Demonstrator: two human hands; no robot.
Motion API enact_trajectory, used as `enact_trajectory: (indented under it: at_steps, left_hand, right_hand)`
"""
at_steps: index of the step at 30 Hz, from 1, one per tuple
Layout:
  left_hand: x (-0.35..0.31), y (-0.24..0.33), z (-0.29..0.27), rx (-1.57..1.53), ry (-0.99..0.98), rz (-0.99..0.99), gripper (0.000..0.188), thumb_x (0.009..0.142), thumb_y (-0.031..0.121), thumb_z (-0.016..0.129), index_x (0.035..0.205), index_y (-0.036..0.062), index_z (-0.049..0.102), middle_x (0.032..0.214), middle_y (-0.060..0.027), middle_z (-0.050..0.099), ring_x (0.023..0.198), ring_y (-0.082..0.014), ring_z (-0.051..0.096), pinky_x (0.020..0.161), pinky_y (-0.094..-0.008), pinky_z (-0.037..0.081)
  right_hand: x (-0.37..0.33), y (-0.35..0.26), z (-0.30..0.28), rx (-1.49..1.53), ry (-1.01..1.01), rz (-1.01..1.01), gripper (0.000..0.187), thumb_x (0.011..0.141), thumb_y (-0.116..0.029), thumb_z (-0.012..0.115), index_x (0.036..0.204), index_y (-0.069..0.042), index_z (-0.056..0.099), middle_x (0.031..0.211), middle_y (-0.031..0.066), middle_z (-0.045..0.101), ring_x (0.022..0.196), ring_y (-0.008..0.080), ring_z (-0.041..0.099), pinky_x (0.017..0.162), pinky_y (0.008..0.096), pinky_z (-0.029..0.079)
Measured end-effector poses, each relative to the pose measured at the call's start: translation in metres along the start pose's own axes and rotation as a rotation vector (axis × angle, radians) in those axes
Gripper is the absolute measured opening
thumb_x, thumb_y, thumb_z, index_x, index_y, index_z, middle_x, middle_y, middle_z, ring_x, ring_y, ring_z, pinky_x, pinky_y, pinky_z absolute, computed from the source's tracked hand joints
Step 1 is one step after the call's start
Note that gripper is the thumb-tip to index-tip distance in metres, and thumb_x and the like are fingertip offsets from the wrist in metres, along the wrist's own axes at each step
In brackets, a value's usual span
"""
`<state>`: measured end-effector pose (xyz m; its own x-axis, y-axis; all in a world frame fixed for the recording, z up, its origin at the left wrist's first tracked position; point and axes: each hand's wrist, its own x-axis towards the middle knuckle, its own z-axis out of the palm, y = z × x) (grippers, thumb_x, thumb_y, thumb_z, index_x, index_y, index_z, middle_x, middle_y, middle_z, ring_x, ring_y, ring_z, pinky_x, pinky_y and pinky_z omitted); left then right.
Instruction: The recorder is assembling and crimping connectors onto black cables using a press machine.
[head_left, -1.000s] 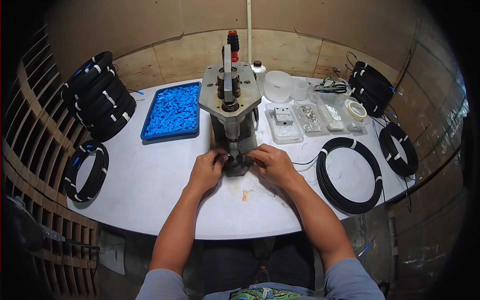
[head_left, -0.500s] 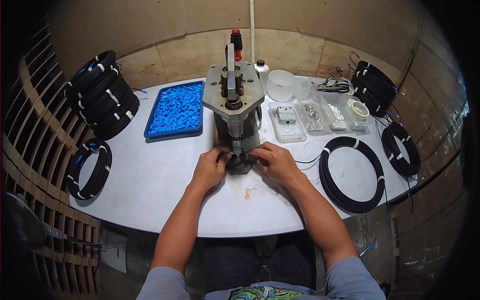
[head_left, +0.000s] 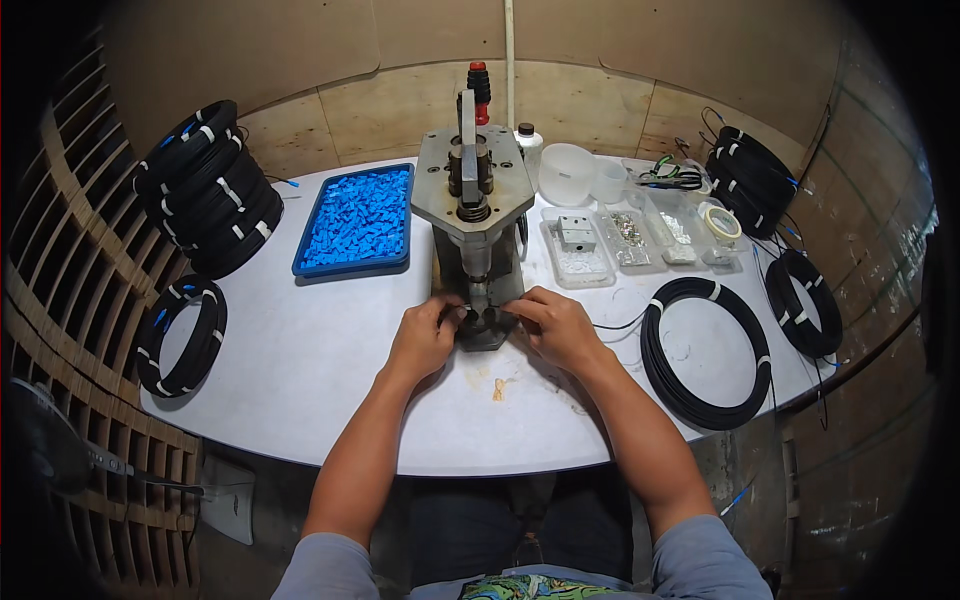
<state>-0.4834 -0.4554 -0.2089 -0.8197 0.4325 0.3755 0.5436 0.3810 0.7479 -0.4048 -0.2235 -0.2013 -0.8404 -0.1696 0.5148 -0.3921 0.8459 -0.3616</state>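
Observation:
A metal bench press (head_left: pixel 470 225) stands in the middle of the table, with a black-and-red knob at its top. At the foot of its ram, my left hand (head_left: pixel 422 338) is pinched from the left side. What its fingertips hold is too small and dark to make out. Opposite it, my right hand (head_left: pixel 560 330) pinches at the right side of the ram. A black cable (head_left: pixel 624 327) runs from behind this hand to the large black cable coil (head_left: pixel 652 352) on the right. The cable's end at the press is hidden by fingers and tooling.
Left of the press lies a blue tray (head_left: pixel 352 271) full of small blue parts. Bundled cable coils (head_left: pixel 215 205) are stacked at the far left, and more (head_left: pixel 750 185) at the far right. Clear plastic boxes (head_left: pixel 580 275) with small parts and a tape roll (head_left: pixel 722 222) sit behind my right hand.
The whole view has shifted slightly. Both hands stay at the press with their fingers in nearly the same pinch.

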Motion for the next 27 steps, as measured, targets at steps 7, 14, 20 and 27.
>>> enact_trajectory:
  at_steps: [7,14,20,27]
  left_hand:
    - [0.0001,-0.0020,0.0002,0.004,0.006,0.001,0.019,0.096,0.013,0.064,0.107,-0.0011,0.069,0.077,-0.0162,0.072,0.069,-0.0248,0.070,0.068,-0.0352,0.054]
    - [0.0002,0.0016,-0.0011,0.024,0.005,0.004,0.020,0.096,0.014,0.064,0.107,-0.0013,0.069,0.078,-0.0168,0.072,0.069,-0.0248,0.070,0.067,-0.0355,0.054]
    - [0.0000,-0.0029,0.0005,0.012,0.003,-0.006,0.019,0.096,0.013,0.063,0.107,-0.0010,0.069,0.078,-0.0164,0.072,0.069,-0.0244,0.070,0.067,-0.0351,0.054]
    - [0.0005,0.0015,-0.0006,-0.001,-0.011,-0.025,0.019,0.095,0.012,0.064,0.108,-0.0010,0.068,0.079,-0.0172,0.073,0.070,-0.0259,0.071,0.069,-0.0353,0.055]
  right_hand:
    - [0.0012,-0.0015,0.0010,-0.007,0.043,-0.005,0.042,0.072,-0.001,0.070,0.111,-0.017,0.072,0.097,0.0054,0.066,0.084,0.0283,0.068,0.071,0.0388,0.057]
    - [0.0005,-0.0007,-0.0009,0.014,0.018,-0.006,0.043,0.071,-0.002,0.071,0.111,-0.017,0.073,0.097,0.0054,0.065,0.082,0.0281,0.068,0.070,0.0384,0.057]
    - [0.0006,-0.0006,0.0003,0.003,0.021,-0.021,0.045,0.070,-0.001,0.070,0.112,-0.017,0.072,0.097,0.0059,0.065,0.083,0.0280,0.068,0.071,0.0380,0.057]
    - [-0.0001,0.0007,-0.0002,0.002,0.011,-0.025,0.048,0.070,0.000,0.070,0.114,-0.017,0.072,0.100,0.0054,0.066,0.086,0.0279,0.068,0.072,0.0380,0.057]
